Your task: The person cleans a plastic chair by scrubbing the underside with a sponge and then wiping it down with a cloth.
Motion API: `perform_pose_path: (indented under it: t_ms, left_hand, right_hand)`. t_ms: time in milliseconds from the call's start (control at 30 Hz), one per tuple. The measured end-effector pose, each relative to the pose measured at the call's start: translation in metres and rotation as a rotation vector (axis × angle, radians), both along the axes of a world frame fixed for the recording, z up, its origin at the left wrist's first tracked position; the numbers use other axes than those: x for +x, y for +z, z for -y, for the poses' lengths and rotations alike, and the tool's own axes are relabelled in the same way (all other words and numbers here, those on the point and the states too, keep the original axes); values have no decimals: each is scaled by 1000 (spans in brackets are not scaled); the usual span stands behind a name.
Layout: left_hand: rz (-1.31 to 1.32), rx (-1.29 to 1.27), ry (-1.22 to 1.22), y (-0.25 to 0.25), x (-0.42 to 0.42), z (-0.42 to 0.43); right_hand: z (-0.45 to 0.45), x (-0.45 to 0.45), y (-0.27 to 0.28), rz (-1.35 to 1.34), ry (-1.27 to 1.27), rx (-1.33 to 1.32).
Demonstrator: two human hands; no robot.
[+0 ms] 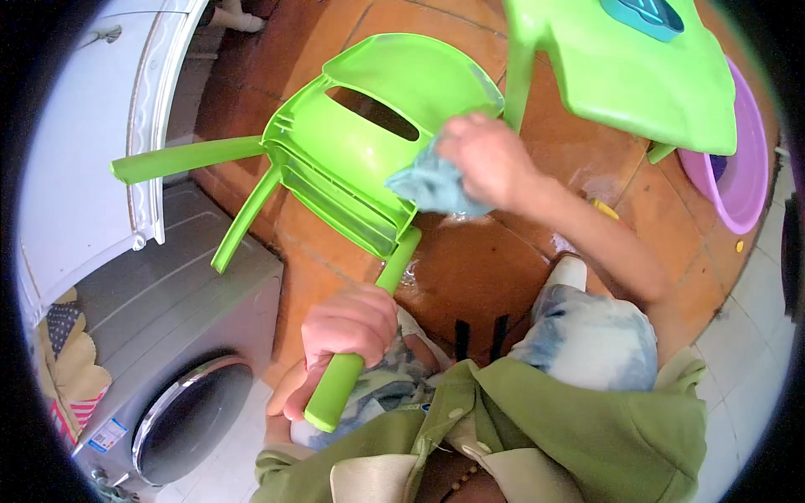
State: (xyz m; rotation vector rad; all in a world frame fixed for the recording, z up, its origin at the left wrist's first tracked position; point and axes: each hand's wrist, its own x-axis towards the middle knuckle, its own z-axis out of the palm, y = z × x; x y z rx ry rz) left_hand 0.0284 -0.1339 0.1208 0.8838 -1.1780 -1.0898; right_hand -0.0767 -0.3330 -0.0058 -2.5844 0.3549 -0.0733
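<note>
One grey front-loading washing machine [184, 318] is standing on your left, its top edge lying near two splayed legs. The bright green plastic chair [373, 142] is tilting ahead of you, with brown tiles [478, 268] showing between it and your knees. Your left hand [348, 323] is gripping one leg, its fingers closed. At right, a purple plastic basin [742, 180] is sitting partly beneath the light-green plastic table [641, 88]'s edge. Your right hand [486, 159] is clutching a blue-grey cloth [436, 184] against the chair's rim.
</note>
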Motion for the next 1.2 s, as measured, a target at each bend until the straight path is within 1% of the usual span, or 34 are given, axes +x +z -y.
perform_pose_path:
  t_ms: [33, 100, 200, 300, 433, 467, 567, 600, 667, 733, 833, 933, 1033, 1200]
  left_hand:
    - [9, -18, -5, -3, 0, -2]
    - [32, -33, -26, -3, -1, -3]
    - [46, -30, -45, 1, -2, -8]
    - [30, -12, -17, 3, -5, -18]
    - [24, -2, -7, 3, -4, -19]
    - [17, -2, -11, 3, -3, -20]
    - [46, 2, -5, 1, -5, -23]
    - [44, -2, -6, 1, -5, -22]
    - [37, -3, -2, 2, -5, -22]
    - [51, -15, -3, 2, -5, -21]
    - [30, -56, -11, 2, 0, -24]
    - [3, -51, -13, 1, -2, -26]
    - [-15, -59, -34, 0, -2, -25]
    - [4, -61, -114, 2, 6, -20]
  right_hand:
    - [-11, -1, 3, 98, 35, 21]
    - [-24, -5, 10, 152, 28, 1]
    - [-6, -4, 1, 55, -22, -16]
    - [7, -5, -5, 36, 11, -95]
    - [-12, -12, 13, 25, 166, -64]
    - [-21, -12, 13, 94, 197, -24]
    - [-18, -14, -11, 238, 91, 101]
    - [-9, -14, -15, 178, 53, 42]
    - [8, -15, -16, 146, 21, -23]
    - [5, -17, -12, 98, 12, -89]
    - [-4, -29, -34, 67, -297, -170]
    - [23, -58, -37, 119, -174, -169]
    - [19, -57, -25, 184, -180, -30]
    - [12, -33, 16, 342, -156, 151]
